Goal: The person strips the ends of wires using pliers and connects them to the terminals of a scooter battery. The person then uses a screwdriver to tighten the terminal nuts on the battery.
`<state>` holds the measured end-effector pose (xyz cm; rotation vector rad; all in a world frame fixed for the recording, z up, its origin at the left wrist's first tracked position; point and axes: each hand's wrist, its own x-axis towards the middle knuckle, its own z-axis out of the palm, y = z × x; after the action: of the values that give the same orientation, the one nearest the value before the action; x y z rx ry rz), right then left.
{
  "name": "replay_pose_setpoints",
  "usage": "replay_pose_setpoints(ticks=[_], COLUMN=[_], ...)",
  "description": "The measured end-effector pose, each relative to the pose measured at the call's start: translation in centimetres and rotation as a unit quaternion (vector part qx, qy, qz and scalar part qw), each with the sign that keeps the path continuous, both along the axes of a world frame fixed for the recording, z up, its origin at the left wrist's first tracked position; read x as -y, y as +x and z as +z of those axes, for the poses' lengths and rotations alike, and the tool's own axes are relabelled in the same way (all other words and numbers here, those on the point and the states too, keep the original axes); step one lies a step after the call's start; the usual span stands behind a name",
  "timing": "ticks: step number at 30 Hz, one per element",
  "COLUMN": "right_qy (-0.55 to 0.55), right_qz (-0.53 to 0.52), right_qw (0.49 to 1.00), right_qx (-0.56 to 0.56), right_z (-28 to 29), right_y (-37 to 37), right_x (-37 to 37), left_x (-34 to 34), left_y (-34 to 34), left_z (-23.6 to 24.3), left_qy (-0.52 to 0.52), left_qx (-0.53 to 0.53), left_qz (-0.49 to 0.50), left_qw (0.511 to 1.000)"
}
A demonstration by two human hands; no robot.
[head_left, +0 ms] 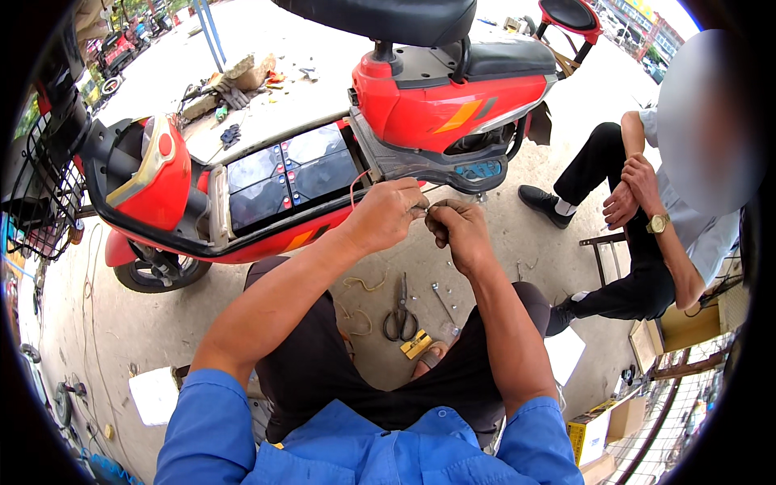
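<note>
My left hand (386, 212) and my right hand (462, 230) meet in front of the scooter, fingertips almost touching. Both are closed in a pinch on a thin wire whose end is mostly hidden by the fingers. A red wire (353, 187) curves up beside my left hand. Behind them stands a red electric scooter (440, 105) with its floor compartment uncovered. Inside sit several dark batteries (259, 198) with red and blue terminals. Black-handled scissors (401, 311) lie on the ground between my legs, with a yellow packet (415, 344) below them.
A person (647, 186) sits close on the right, hands clasped. A wrench (444, 301), small metal parts and a yellowish cord (365, 281) lie on the concrete. Cardboard boxes (598, 428) stand at lower right. Gloves (233, 95) and rubble lie beyond the scooter.
</note>
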<state>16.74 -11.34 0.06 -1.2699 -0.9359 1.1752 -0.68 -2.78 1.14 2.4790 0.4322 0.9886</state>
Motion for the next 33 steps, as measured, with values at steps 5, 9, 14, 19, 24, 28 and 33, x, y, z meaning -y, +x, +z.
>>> replay_pose_setpoints(ticks=[5,9,14,19,24,28,33], right_qy=[-0.110,-0.206,-0.168,0.089,0.290,0.337,0.327], right_qz=[0.000,0.099,0.034,-0.067,-0.060,-0.042,-0.026], right_qw=[0.981,0.890,0.955,0.962,0.861,0.821,0.818], right_qx=[-0.160,-0.395,-0.241,0.249,0.414,0.459,0.472], right_z=[-0.6,-2.5,-1.8,-1.3,0.5,0.2,0.2], right_y=[-0.2,1.7,0.5,0.8,0.1,0.6,0.4], right_x=[-0.4,-1.3,-0.8,0.2,1.0,0.8,0.8], left_x=[-0.3,-0.8,-0.4,-0.7,-0.8,-0.7,-0.8], left_y=[0.0,0.3,-0.2,-0.4,-0.7,-0.5,-0.8], left_z=[-0.8,-1.3,-1.2,-0.6,-0.5,-0.2,0.0], left_qy=[0.098,0.194,0.072,-0.012,-0.060,-0.073,-0.105], left_qx=[-0.014,-0.030,-0.011,0.004,0.006,-0.004,-0.014], left_qz=[0.003,-0.014,0.011,0.018,0.014,0.007,-0.014], left_qw=[0.995,0.980,0.997,1.000,0.998,0.997,0.994])
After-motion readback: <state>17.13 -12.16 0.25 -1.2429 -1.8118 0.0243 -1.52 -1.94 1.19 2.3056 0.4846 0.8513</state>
